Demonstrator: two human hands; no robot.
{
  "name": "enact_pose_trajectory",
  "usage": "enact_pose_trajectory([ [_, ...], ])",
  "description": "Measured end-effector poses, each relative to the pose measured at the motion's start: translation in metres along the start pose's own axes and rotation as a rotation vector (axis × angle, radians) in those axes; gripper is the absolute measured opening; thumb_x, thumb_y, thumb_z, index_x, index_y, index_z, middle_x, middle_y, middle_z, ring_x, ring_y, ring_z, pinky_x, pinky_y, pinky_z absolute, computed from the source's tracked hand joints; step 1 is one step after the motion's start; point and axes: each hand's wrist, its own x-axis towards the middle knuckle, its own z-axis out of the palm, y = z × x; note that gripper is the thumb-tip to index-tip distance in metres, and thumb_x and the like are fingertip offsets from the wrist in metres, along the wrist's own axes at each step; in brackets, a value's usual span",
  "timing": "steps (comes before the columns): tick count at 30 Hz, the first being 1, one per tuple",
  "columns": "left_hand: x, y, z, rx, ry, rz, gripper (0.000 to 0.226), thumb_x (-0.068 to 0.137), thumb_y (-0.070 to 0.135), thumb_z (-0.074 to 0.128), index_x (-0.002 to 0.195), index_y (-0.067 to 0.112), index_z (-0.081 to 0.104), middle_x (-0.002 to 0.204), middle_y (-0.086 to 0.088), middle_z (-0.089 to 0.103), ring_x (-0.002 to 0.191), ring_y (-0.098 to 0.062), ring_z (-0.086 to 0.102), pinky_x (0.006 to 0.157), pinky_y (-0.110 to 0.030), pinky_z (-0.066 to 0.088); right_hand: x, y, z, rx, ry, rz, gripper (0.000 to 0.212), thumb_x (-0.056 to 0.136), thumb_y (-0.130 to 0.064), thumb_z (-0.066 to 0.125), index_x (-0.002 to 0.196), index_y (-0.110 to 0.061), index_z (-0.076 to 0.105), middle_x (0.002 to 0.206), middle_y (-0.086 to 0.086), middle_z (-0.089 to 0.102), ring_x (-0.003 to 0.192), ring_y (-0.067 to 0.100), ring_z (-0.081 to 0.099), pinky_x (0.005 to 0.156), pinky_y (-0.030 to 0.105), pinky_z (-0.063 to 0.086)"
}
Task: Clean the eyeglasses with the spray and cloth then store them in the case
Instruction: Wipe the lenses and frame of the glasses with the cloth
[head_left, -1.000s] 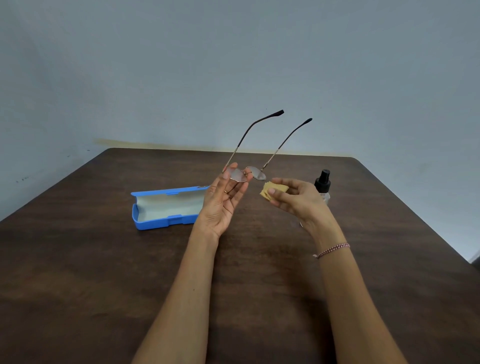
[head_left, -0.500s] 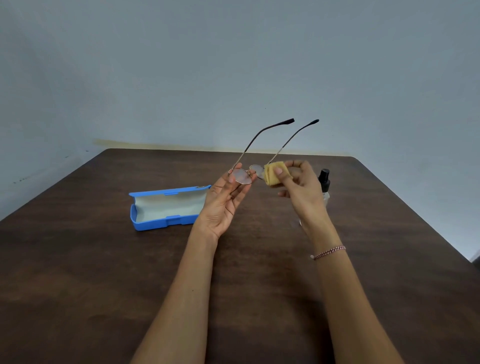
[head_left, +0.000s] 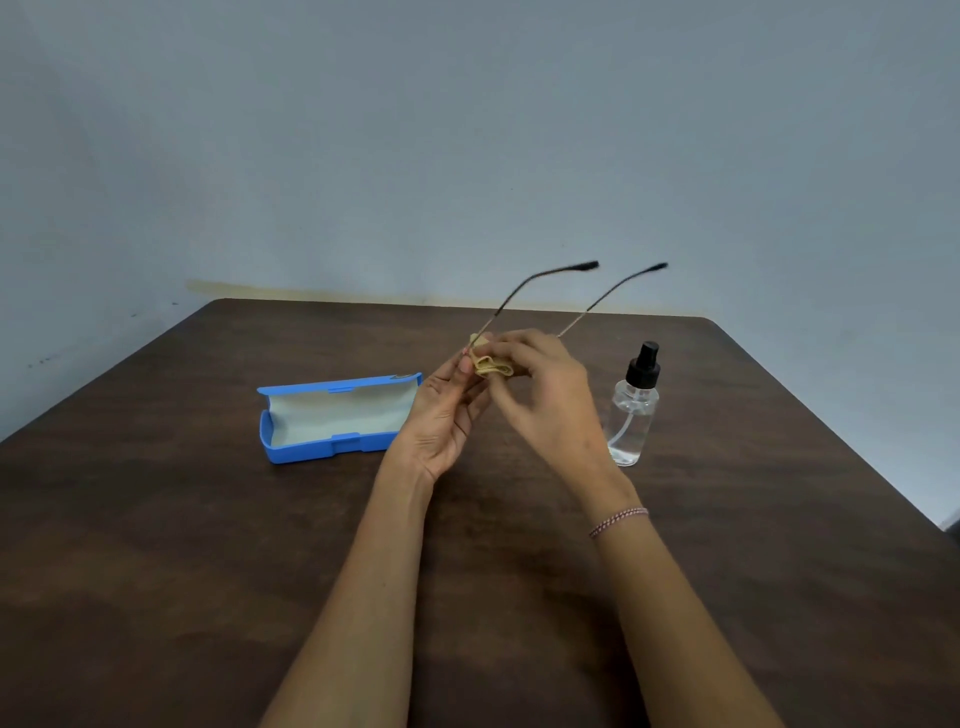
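Your left hand (head_left: 441, 415) grips the eyeglasses (head_left: 511, 299), and your right hand (head_left: 545, 400) pinches the yellow cloth (head_left: 493, 366) against them. Case (head_left: 332, 415) at 9 o'clock, spray bottle (head_left: 634, 410) at 3.

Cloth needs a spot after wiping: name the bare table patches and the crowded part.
Bare table: between the case and the near edge, left of the forearms; right of the spray bottle. Crowded: the middle, where left hand and right hand work eyeglasses and cloth between case and bottle.

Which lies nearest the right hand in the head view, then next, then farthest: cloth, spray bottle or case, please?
1. Cloth, pinched in the right hand.
2. Spray bottle, standing to its right.
3. Case, left, past the left hand.
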Motion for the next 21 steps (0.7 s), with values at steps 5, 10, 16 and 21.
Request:
enact_pose_trajectory([
  [5,-0.0004,-0.0005,-0.0006,0.031,-0.022,0.003,0.072,0.047,0.039,0.091,0.108,0.009,0.066,0.095,-0.005,0.073,0.089,-0.012,0.069,0.073,-0.021,0.055,0.0024,0.0011,-0.0057,0.016,0.016,0.026,0.016,0.085,-0.017,0.066,0.099,-0.014,0.071,0.103,-0.003,0.066,0.102,0.013,0.055,0.086,0.026,0.047],
  [10,-0.0028,-0.0001,0.0018,0.091,-0.059,-0.012,0.055,0.047,0.04,0.09,0.094,0.016,0.075,0.095,-0.003,0.073,0.089,-0.012,0.069,0.073,-0.021,0.055,0.0048,0.0012,-0.0027,-0.011,0.011,0.096,0.032,0.083,-0.006,0.067,0.114,-0.009,0.066,0.105,0.0,0.063,0.097,0.019,0.058,0.087,0.026,0.048],
  [16,0.0004,0.0032,-0.0059,0.053,-0.03,0.029,0.059,0.049,0.039,0.09,0.102,0.018,0.073,0.097,-0.002,0.073,0.086,-0.009,0.069,0.071,-0.02,0.055,0.0036,0.0,-0.0027,-0.127,-0.04,-0.015,0.025,0.082,-0.005,0.066,0.106,-0.013,0.07,0.102,-0.001,0.064,0.097,0.02,0.054,0.081,0.019,0.04],
  [21,-0.0005,0.0007,0.0,0.072,-0.055,0.007,0.054,0.043,0.039,0.092,0.092,0.019,0.076,0.088,0.001,0.074,0.081,-0.007,0.069,0.069,-0.02,0.055,0.0009,-0.0068,0.0006,-0.123,0.053,0.012,0.028,0.087,-0.003,0.06,0.113,-0.01,0.066,0.108,0.003,0.059,0.105,0.021,0.051,0.086,0.019,0.041],
])
